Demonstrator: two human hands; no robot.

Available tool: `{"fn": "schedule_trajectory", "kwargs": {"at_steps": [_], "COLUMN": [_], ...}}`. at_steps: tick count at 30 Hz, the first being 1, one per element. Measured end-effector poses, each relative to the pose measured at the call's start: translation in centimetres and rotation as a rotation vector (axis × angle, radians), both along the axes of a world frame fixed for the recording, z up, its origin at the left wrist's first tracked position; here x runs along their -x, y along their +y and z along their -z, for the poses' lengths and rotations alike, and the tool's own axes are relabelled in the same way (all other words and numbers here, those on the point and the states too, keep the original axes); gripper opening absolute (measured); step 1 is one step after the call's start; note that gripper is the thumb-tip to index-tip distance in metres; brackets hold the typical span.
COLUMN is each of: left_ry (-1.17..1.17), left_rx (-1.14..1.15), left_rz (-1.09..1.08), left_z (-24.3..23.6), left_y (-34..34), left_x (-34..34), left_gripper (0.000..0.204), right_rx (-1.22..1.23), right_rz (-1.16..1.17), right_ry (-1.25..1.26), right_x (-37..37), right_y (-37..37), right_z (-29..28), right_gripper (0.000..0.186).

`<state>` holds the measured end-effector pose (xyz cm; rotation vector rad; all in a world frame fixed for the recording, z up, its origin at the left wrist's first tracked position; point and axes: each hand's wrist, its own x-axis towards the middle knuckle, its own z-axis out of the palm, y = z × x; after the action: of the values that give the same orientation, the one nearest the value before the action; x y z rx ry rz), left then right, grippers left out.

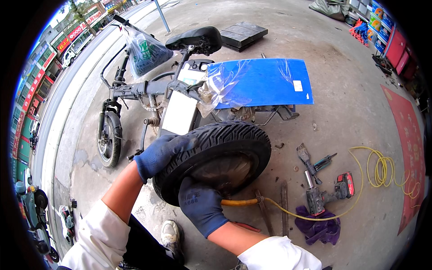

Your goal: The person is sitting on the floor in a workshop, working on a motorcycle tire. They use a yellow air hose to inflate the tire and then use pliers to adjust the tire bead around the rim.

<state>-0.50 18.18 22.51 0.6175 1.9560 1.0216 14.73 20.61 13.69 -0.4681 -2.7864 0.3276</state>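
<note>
In the head view, the wheel (227,168) is seen tilted between the hands, with the bike (135,92) beyond it; whether the two are joined cannot be told. The left hand (164,153) is laid over the tread at the wheel's left edge, fingers stretched along it; with the thumb hidden, it cannot be told whether the tyre is grasped or merely steadied. The right hand (201,207) is pressed to the wheel's near face, low down, most of its fingers hidden. The hose (240,202) is led up to that hand from the wheel's right; whether it is grasped there cannot be made out.

The step in hand is judged to be close work at the wheel's near face, possibly with the hose. For the next move, the tilt would need to be kept steady by the left hand, and the right hand's contact point kept exact. To the wheel's right, the wrench (316,200) is left untouched, with the rag (319,229) beside it.
</note>
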Motion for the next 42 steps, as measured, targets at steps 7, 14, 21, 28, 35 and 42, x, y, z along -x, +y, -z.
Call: {"fn": "schedule_trajectory", "kwargs": {"at_steps": [7, 14, 21, 28, 35, 42], "left_ry": [0.045, 0.062, -0.015, 0.012, 0.092, 0.103], "left_rx": [0.009, -0.039, -0.013, 0.026, -0.019, -0.015], "left_rz": [0.029, 0.064, 0.03, 0.012, 0.072, 0.074], "left_z": [0.2, 1.0, 0.5, 0.1, 1.3, 1.2], "left_y": [0.0, -0.3, -0.1, 0.0, -0.6, -0.6], "left_x": [0.2, 0.8, 0.4, 0.3, 1.4, 1.3], "left_gripper": [0.046, 0.048, 0.047, 0.045, 0.045, 0.046], "right_rx": [-0.012, 0.022, 0.03, 0.032, 0.048, 0.065], "right_rz": [0.033, 0.022, 0.023, 0.023, 0.009, 0.006], "right_ry": [-0.015, -0.033, -0.012, -0.022, 0.009, -0.012], "right_x": [0.0, 0.0, 0.0, 0.1, 0.3, 0.2], "right_y": [0.0, 0.0, -0.1, -0.1, -0.1, -0.1], "right_z": [-0.2, -0.1, 0.1, -0.1, 0.1, 0.1], "right_gripper": [0.008, 0.007, 0.008, 0.009, 0.007, 0.007]}}
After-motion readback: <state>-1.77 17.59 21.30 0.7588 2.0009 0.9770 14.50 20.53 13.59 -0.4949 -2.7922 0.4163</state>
